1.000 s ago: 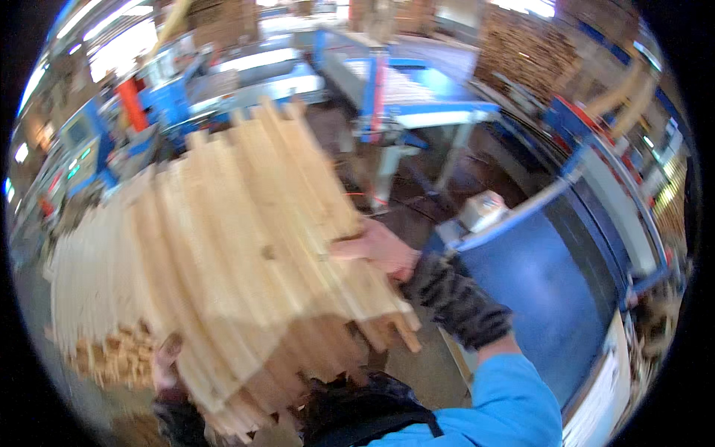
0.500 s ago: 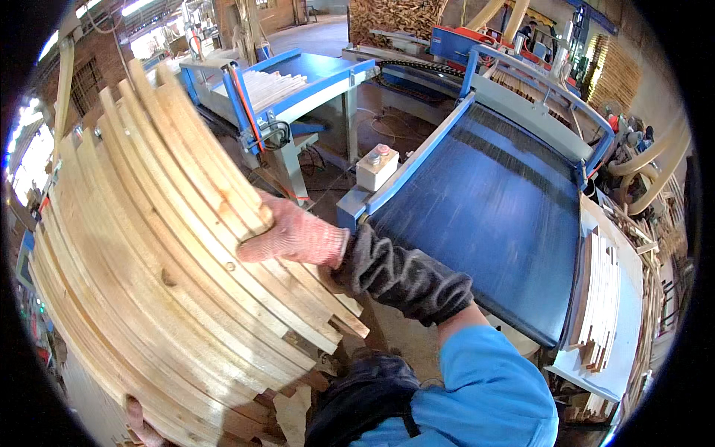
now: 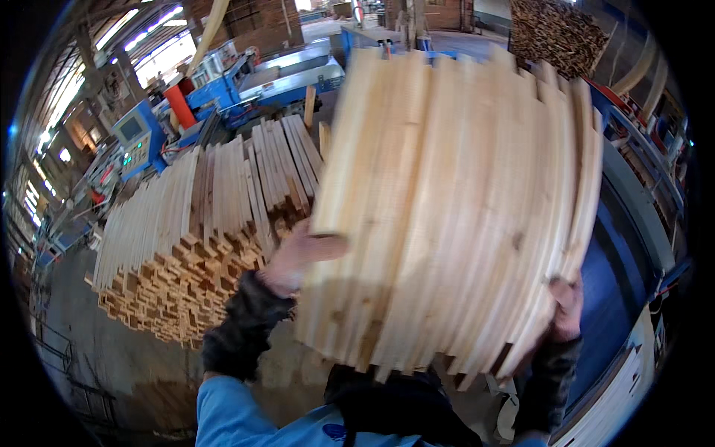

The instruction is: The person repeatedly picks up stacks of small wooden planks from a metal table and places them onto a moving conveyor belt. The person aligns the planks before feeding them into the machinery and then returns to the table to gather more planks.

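Note:
A wide bundle of pale wooden strips (image 3: 447, 201), pressed side by side, spans the space in front of my chest. My left hand (image 3: 302, 257) is closed on its left edge, with the thumb lying over the top face. On the opposite edge my right hand (image 3: 567, 307) grips the outer strips, fingers partly hidden beneath the wood. Both forearms wear dark sleeve covers over blue sleeves. Motion smears the bundle and my hands somewhat. The strips' near ends are uneven, several sticking out farther than others.
To the left stands a large stack of wooden strips (image 3: 186, 246), cut ends facing me. Behind it are a blue control box (image 3: 138, 140) and blue machinery (image 3: 283, 86). A blue conveyor belt (image 3: 614, 276) runs along the right, partly covered by the bundle. White strips (image 3: 607, 402) lie at lower right.
My view has turned left, bringing the stack and control box into sight. The bundle has swung from the left to directly before me, and my left hand now shows clearly on its edge.

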Available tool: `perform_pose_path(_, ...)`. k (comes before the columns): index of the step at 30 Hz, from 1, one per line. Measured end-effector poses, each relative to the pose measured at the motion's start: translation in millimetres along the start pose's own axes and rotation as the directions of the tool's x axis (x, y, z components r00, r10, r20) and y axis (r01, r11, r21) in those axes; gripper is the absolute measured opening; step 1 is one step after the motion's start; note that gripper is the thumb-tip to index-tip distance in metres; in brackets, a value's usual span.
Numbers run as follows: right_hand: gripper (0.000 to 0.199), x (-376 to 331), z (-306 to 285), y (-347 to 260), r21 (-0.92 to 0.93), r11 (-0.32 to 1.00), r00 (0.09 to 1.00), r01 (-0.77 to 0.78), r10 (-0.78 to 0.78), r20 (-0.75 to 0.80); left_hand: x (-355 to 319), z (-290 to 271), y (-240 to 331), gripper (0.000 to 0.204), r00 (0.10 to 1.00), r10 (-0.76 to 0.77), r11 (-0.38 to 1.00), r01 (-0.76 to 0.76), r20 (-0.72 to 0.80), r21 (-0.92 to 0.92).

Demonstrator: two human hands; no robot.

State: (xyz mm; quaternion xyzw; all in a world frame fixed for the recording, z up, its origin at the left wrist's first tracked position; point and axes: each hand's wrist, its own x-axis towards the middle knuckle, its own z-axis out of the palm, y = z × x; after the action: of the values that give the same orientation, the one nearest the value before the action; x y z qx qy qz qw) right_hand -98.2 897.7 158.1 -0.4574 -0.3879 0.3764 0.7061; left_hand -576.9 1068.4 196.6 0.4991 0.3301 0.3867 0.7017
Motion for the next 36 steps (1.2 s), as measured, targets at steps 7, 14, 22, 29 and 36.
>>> perform_pose_path(7,0.083,-123,-148,4,-0.205,0.979,0.961,0.004,-0.06,-0.269,95,122,-99,0.057,0.936,-0.09,0.978,0.019,0.341,0.206)
perform_pose_path(14,0.037,-229,-181,7,-0.093,0.94,0.679,-0.327,0.166,-0.716,138,196,-184,0.041,0.763,-0.392,0.912,0.25,0.514,0.324)
perform_pose_path(22,0.059,-255,-167,28,0.285,0.925,0.569,-0.252,0.38,-0.729,198,234,-242,0.069,0.466,-0.713,0.695,0.566,0.524,0.443)
perform_pose_path(29,0.058,-183,-163,41,0.317,0.921,0.527,-0.224,0.389,-0.756,297,281,-252,0.068,0.529,-0.611,0.791,0.385,0.589,0.476)
perform_pose_path(36,0.062,-62,-205,81,0.156,0.94,0.539,-0.304,0.304,-0.786,454,279,-258,0.074,0.655,-0.543,0.514,-0.236,0.525,0.825)
